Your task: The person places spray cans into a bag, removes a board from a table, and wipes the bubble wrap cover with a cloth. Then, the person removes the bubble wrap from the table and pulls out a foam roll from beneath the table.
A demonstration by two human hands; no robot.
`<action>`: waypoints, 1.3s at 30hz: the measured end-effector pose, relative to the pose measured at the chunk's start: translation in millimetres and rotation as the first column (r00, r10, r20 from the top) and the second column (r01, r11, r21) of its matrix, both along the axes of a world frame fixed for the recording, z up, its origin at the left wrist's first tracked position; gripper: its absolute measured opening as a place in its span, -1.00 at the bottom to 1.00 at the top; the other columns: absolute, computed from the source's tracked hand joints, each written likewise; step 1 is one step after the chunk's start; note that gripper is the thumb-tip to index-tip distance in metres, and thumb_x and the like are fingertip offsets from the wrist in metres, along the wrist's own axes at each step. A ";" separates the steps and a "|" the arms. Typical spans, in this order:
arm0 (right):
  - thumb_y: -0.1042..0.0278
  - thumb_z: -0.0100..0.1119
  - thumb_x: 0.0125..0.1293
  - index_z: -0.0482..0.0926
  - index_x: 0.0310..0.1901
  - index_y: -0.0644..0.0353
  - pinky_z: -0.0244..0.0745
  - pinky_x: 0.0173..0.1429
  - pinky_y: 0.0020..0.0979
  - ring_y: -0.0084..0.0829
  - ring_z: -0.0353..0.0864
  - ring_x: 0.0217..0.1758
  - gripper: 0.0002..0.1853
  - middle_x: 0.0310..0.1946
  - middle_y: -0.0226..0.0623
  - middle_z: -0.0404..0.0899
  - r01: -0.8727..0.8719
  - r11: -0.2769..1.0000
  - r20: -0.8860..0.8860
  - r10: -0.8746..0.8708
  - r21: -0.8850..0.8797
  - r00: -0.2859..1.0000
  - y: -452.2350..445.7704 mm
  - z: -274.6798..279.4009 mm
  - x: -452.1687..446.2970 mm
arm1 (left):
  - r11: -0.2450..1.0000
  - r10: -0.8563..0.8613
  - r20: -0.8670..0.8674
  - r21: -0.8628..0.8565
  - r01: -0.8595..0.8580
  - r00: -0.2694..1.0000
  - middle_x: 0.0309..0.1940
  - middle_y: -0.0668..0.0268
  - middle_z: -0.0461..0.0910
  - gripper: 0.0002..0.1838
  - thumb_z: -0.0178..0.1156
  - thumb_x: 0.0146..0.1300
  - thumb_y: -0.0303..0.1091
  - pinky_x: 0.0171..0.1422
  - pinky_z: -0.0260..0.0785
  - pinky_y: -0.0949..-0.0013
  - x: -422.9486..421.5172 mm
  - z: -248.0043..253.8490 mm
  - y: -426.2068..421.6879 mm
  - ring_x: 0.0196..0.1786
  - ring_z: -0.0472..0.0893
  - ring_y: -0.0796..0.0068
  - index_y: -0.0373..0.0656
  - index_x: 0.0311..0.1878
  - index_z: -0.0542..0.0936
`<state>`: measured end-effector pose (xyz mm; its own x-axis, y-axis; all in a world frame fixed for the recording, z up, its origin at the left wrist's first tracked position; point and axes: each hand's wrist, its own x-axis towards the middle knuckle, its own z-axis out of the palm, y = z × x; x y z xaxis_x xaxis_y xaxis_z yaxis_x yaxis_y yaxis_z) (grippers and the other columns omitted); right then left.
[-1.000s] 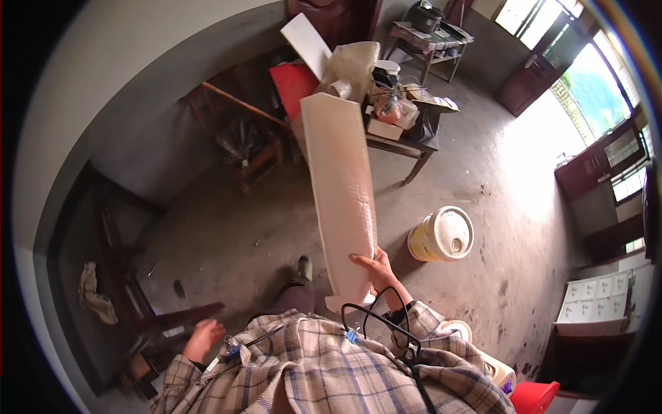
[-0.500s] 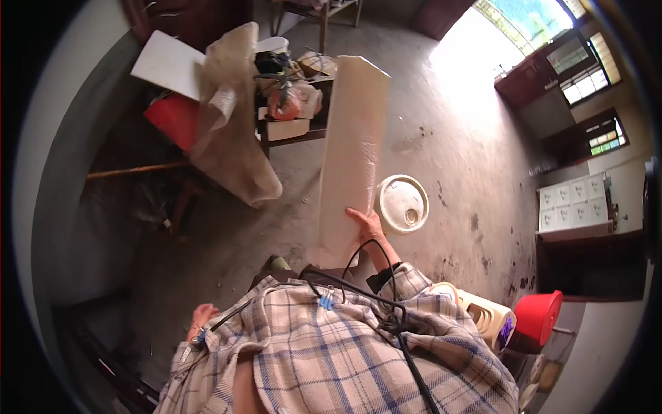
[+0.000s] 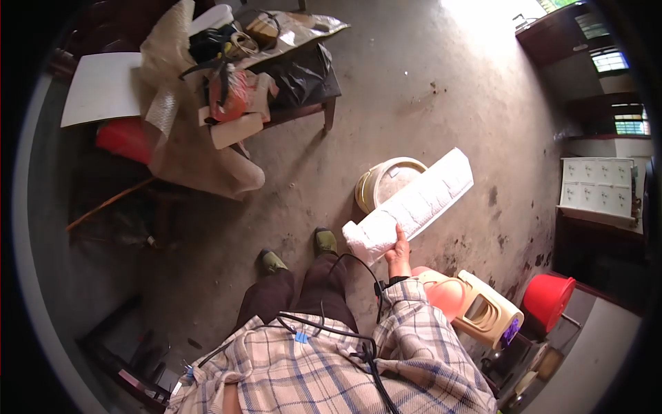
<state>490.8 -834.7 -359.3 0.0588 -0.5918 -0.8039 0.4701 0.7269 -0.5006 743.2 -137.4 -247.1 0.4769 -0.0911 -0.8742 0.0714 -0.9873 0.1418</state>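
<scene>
My right hand [image 3: 398,257] grips the near end of a long white panel [image 3: 420,200] wrapped in bubble film, its thumb on top and the other fingers hidden beneath. The panel slants up to the right, partly over a round bucket [image 3: 372,188] on the floor; whether they touch, I cannot tell. My left hand is out of sight, beyond the plaid shirt at the lower left.
At the upper left a table [image 3: 303,114] bears bags and boxes, with bubble wrap [image 3: 207,165] hanging beside it. A beige plastic stool [image 3: 489,310] and a red bucket [image 3: 548,302] stand at the lower right. A white cabinet [image 3: 597,186] is at the far right.
The view has turned and shifted. The panel has swung from nearly upright to a slant toward the right, over the bucket. My left hand has gone out of view.
</scene>
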 end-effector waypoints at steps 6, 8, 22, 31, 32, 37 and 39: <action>0.30 0.27 0.15 0.39 0.10 0.31 0.32 0.25 -0.02 -0.13 0.46 0.12 -0.49 0.04 -0.12 0.50 0.137 0.983 0.085 -0.148 0.122 0.985 -23.4 -57.6 -24.7 | 0.986 0.017 -0.093 0.164 -0.002 0.995 -0.27 0.16 0.59 -0.76 0.09 0.26 -0.24 -0.22 0.46 0.30 -10.9 -5.8 -48.6 -0.26 0.61 0.30 -0.16 -0.09 0.48; 0.30 0.28 0.14 0.39 0.09 0.31 0.32 0.25 -0.03 -0.14 0.46 0.12 -0.50 0.04 -0.13 0.50 0.163 0.984 0.124 -0.171 0.071 0.977 -27.3 -88.4 -47.2 | 0.978 0.008 -0.115 0.209 0.017 0.993 -0.27 0.15 0.59 -0.76 0.09 0.26 -0.24 -0.22 0.46 0.29 -15.2 -9.6 -57.0 -0.26 0.61 0.28 -0.16 -0.10 0.48; 0.31 0.22 0.20 0.43 0.05 0.37 0.40 0.19 -0.20 -0.24 0.50 0.06 -0.57 0.00 -0.16 0.52 -0.081 0.996 0.045 0.079 0.041 0.996 -69.6 -163.5 -105.6 | 0.918 0.009 -0.208 0.390 0.075 0.978 -0.31 0.11 0.59 -0.78 0.08 0.22 -0.24 -0.22 0.44 0.21 -62.4 5.8 -58.9 -0.26 0.60 0.19 -0.18 -0.17 0.50; 0.48 0.22 0.14 0.49 -0.08 0.44 0.49 0.09 -0.15 -0.21 0.57 -0.07 -0.68 -0.15 -0.11 0.57 -0.221 0.969 0.109 0.233 -0.108 0.966 -146.3 -169.0 18.8 | 0.907 0.027 -0.226 0.414 0.071 0.974 -0.33 0.08 0.58 -0.78 0.07 0.20 -0.24 -0.21 0.42 0.15 -77.4 -1.2 -77.5 -0.26 0.59 0.12 -0.19 -0.22 0.52; 0.49 0.21 0.14 0.49 -0.07 0.44 0.47 0.13 -0.15 -0.22 0.55 -0.04 -0.68 -0.12 -0.11 0.56 -0.209 0.974 0.152 0.221 -0.089 0.963 -155.7 -176.4 38.2 | 0.908 0.028 -0.225 0.413 0.069 0.974 -0.33 0.08 0.58 -0.78 0.07 0.20 -0.24 -0.21 0.42 0.15 -77.1 -3.8 -79.4 -0.26 0.59 0.12 -0.19 -0.23 0.52; 0.50 0.23 0.14 0.48 -0.03 0.38 0.43 0.18 -0.19 -0.24 0.54 -0.02 -0.66 -0.09 -0.16 0.56 -0.169 0.982 0.247 0.184 -0.084 0.951 -180.5 -182.1 123.2 | 0.910 0.032 -0.221 0.411 0.064 0.975 -0.34 0.07 0.58 -0.78 0.07 0.19 -0.25 -0.21 0.42 0.12 -79.5 -8.7 -89.0 -0.26 0.59 0.08 -0.20 -0.25 0.53; 0.48 0.28 0.11 0.44 0.04 0.33 0.39 0.21 -0.15 -0.22 0.51 0.03 -0.57 -0.04 -0.17 0.53 -0.203 0.979 0.283 0.202 -0.025 0.938 -178.3 -177.8 144.2 | 0.912 0.028 -0.219 0.405 0.065 0.975 -0.35 0.06 0.58 -0.78 0.07 0.18 -0.25 -0.21 0.41 0.10 -81.3 -11.0 -91.7 -0.26 0.59 0.07 -0.20 -0.26 0.53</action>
<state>635.1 -1012.9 -537.1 0.4020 -0.5399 -0.7395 0.4343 0.8234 -0.3651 661.9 -229.0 -258.1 0.2746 0.2884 -0.9173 0.0352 -0.9563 -0.2901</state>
